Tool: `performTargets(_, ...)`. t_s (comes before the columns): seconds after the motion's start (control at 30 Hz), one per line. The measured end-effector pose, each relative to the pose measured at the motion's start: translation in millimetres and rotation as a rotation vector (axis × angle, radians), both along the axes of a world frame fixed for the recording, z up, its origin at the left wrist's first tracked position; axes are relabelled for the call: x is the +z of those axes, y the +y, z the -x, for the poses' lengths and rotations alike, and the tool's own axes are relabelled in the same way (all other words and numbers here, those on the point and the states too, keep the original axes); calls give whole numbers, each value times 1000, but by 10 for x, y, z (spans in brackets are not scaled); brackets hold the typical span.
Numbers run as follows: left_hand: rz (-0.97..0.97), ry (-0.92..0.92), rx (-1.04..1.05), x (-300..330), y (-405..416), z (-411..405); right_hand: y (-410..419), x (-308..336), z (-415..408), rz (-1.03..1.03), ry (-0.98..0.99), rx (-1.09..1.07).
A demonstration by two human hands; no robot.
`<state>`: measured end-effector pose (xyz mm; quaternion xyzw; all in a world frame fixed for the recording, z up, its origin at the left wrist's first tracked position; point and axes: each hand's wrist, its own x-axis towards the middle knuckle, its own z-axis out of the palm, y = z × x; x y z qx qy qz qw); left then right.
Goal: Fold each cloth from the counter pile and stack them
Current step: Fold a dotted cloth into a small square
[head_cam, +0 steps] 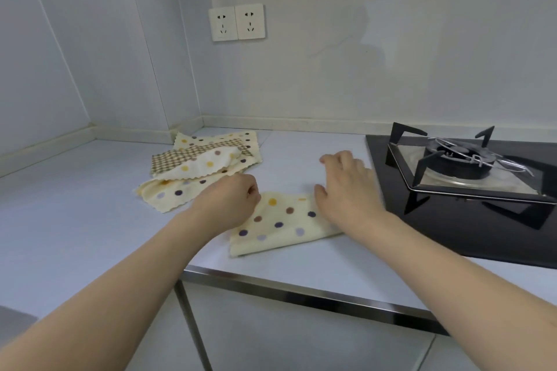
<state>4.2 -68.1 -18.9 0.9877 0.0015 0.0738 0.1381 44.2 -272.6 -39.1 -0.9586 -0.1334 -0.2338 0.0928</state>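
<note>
Left hand (232, 205), fingers curled, pins the folded polka-dot cloth (280, 224) while right hand (346, 190), fingers spread, flattens its far edge, presumably setting the crease.

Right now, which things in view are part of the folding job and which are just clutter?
Job:
- folded dotted cloth, under both hands
- cloth pile, behind the left hand
- left hand, fingers curled at the cloth's edge
- right hand, flat on the cloth

Not job:
- gas stove
- wall sockets

folded cloth (280, 224) right of pile (202, 166)
</note>
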Motion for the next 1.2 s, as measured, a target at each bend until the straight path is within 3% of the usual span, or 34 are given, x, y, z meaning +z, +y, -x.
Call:
performTargets(0.1,-224,-141,47,-91,-141,-32,58,-235,22,45,225,68)
performTargets(0.2,-222,-261,-42,-173,-392,-2,23,-322,17,-14,310,84)
performTargets(0.37,-101,-23,-151,-494,-452,139,-76,-285,21,91,501,99)
performTargets(0.53,-121,180,-110,-500,-280,208,-200,-286,109,58,525,14)
performTargets(0.6,-118,220,-121,-477,-249,245,-181,-248,119,-8,509,-15)
performTargets(0.7,-138,213,-139,-471,-228,279,-178,-72,-18,-158,465,-232)
performTargets(0.8,-143,189,-134,-486,-246,283,-217,115,-187,-80,529,-326)
performTargets(0.97,-161,168,-139,-507,-242,272,-192,263,-236,-135,737,-188)
performTargets(1.13,-159,155,-151,-510,-234,268,-281,137,-249,-531,574,118)
performTargets(1.2,-156,152,-162,-508,-234,274,-318,64,-248,-578,471,200)
